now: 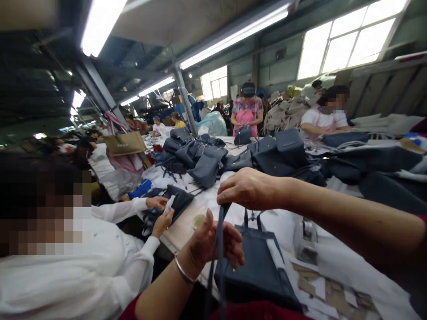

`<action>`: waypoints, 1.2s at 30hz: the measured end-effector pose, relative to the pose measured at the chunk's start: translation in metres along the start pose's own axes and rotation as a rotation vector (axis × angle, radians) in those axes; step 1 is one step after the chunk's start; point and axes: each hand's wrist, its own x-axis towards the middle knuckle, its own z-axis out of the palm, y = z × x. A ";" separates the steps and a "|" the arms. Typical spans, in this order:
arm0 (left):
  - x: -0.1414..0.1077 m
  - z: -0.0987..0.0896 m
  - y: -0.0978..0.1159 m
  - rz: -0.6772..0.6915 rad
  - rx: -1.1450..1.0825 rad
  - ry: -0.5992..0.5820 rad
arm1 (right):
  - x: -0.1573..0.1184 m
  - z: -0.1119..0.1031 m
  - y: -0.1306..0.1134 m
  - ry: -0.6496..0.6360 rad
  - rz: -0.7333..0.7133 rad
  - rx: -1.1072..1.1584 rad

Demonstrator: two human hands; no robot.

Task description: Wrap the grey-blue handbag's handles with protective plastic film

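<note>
My right hand is raised over the table, its fingers pinched round the top of a dark blue strap. The strap hangs down in two lengths past my left hand. With its fingers apart and curved and the thumb up, my left hand is open behind the strap; whether it touches the strap I cannot tell. A dark blue handbag lies just beyond and below my hands, its two short handles pointing away from me. A white strip lies on its right side.
A metal tape dispenser stands right of the bag, near cardboard and paper scraps. Several dark blue bags are heaped across the table. At my left a co-worker in white sleeves handles a white piece. Other people work across the table.
</note>
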 end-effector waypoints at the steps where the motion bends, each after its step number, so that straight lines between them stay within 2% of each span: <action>1: -0.004 0.005 -0.002 0.006 -0.018 0.007 | -0.008 0.010 0.001 -0.033 -0.006 -0.046; 7: -0.005 0.024 -0.026 -0.010 -0.082 0.065 | -0.056 0.067 0.012 -0.125 0.033 -0.128; 10: 0.002 0.031 -0.041 -0.030 -0.095 0.180 | -0.071 0.094 0.016 -0.184 0.068 -0.131; 14: 0.012 0.030 -0.062 -0.011 0.279 0.451 | -0.090 0.123 0.023 -0.236 0.137 -0.098; 16: 0.015 0.025 -0.071 -0.008 0.376 0.512 | -0.104 0.135 0.029 -0.221 0.175 -0.063; 21: 0.016 0.008 -0.090 -0.089 -0.026 0.495 | -0.143 0.176 0.036 -0.106 0.331 0.037; 25: 0.026 0.000 -0.108 -0.176 -0.164 0.494 | -0.157 0.221 0.017 0.003 0.414 0.132; 27: 0.033 -0.003 -0.116 -0.182 -0.170 0.539 | -0.159 0.235 0.001 0.057 0.462 0.148; 29: 0.037 -0.008 -0.121 -0.160 -0.128 0.610 | -0.162 0.238 -0.014 0.117 0.575 0.130; 32: 0.039 -0.016 -0.121 -0.128 -0.067 0.669 | -0.162 0.228 -0.035 0.289 0.917 0.204; 34: 0.040 -0.017 -0.118 -0.119 -0.048 0.667 | -0.156 0.222 -0.045 0.330 1.196 0.527; 36: 0.044 -0.015 -0.115 -0.114 -0.021 0.617 | -0.143 0.222 -0.050 0.255 1.402 1.030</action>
